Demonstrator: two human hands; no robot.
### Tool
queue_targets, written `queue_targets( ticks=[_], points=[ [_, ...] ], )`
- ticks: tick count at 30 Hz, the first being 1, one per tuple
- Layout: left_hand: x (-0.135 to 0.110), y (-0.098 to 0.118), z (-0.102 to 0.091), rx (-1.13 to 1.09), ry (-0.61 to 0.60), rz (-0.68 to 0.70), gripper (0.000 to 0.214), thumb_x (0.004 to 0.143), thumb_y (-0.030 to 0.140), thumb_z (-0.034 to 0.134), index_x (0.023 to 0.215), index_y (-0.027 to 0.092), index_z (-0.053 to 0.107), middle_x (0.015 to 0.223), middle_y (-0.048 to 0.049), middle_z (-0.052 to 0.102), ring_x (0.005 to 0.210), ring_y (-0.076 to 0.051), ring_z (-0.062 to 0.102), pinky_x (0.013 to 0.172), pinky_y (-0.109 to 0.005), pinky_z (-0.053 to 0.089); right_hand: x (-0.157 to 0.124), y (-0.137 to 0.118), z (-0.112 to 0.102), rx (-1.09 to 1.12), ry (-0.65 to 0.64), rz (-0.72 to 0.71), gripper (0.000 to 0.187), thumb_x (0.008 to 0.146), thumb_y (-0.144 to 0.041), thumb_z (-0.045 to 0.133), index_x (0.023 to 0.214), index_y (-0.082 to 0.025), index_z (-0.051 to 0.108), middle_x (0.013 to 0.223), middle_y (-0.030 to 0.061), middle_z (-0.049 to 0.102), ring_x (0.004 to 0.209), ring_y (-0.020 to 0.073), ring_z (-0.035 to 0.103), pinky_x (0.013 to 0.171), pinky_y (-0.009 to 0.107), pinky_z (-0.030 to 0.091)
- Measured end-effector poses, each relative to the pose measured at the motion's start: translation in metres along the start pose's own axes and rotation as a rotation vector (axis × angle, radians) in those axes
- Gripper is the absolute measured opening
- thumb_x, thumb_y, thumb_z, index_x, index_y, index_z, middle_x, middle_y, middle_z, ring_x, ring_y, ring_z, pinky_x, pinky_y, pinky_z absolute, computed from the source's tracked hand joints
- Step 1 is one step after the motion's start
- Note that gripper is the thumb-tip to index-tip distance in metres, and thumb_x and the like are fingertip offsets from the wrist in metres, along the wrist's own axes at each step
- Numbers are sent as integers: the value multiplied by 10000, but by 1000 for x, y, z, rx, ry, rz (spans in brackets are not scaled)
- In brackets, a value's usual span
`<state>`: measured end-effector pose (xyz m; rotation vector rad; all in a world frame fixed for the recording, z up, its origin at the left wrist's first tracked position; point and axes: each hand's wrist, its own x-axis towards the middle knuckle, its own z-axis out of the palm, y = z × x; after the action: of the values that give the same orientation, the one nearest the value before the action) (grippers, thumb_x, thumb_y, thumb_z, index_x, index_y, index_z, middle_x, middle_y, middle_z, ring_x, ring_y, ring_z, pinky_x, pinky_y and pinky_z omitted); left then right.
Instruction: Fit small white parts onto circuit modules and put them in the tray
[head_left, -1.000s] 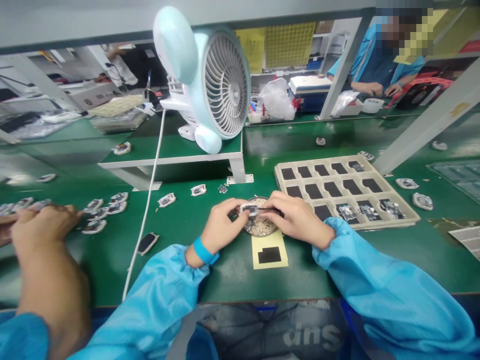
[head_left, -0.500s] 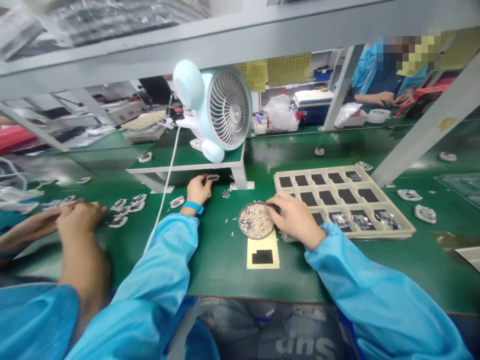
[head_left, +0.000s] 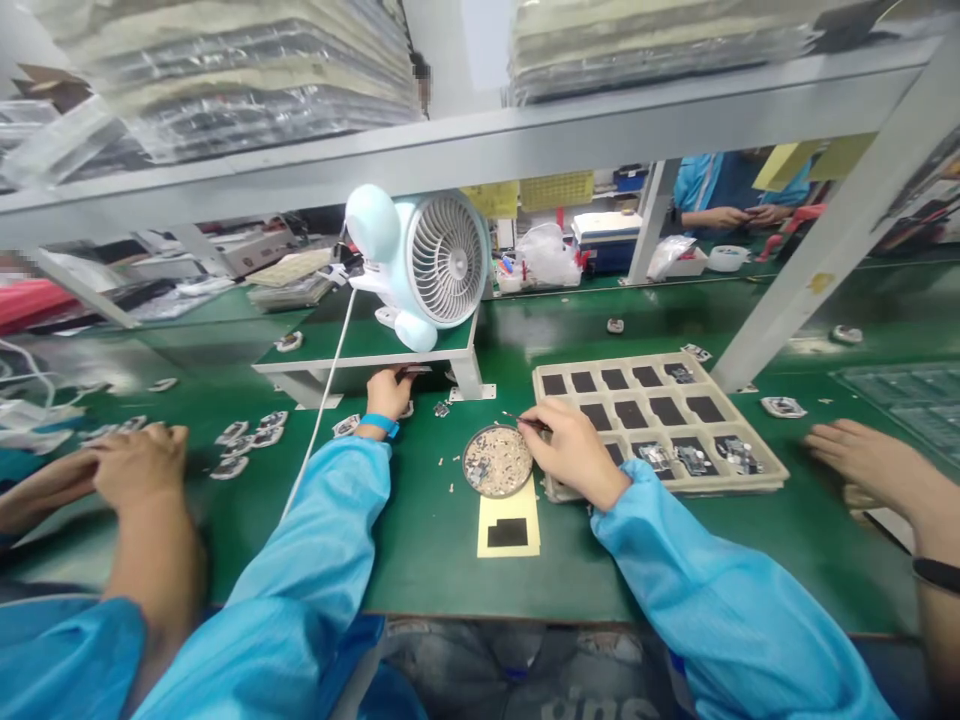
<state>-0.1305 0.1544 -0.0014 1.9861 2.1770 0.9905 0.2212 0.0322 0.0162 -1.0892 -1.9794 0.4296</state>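
My left hand (head_left: 388, 392) reaches forward under the small raised stand (head_left: 367, 360), fingers closed on a small dark part (head_left: 414, 371). My right hand (head_left: 571, 450) rests beside a round dish (head_left: 497, 462) of tiny pieces and pinches thin tweezers (head_left: 525, 421) whose tip points left over the dish's rim. A beige compartment tray (head_left: 660, 425) with a few circuit parts lies just right of that hand. A yellow card (head_left: 509, 526) with a black square lies in front of the dish.
A pale blue fan (head_left: 431, 262) stands on the raised stand, its white cord (head_left: 319, 415) running down the green bench (head_left: 420, 560). Small assembled parts (head_left: 247, 437) lie at left by a neighbour's hands (head_left: 131, 465). Another person's hand (head_left: 862, 458) rests at right. Shelves overhead hold stacked trays.
My left hand left the dish and carried the small part forward under the stand. My right hand stayed by the dish. The view tilted up, and a hand appeared at right.
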Motion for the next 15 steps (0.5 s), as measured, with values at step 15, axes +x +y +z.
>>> queue_targets(
  ticks=[15],
  points=[
    [10,-2,10,138,-32,-109,396,863,391,646,1101,84,723,1104,-239,720,1054,-403,645,935,-522,463,5,0,-9,75,114,37,56,898,-214,605,943,-202,636,863,46,664,794,186,622,724,330,507]
  ],
)
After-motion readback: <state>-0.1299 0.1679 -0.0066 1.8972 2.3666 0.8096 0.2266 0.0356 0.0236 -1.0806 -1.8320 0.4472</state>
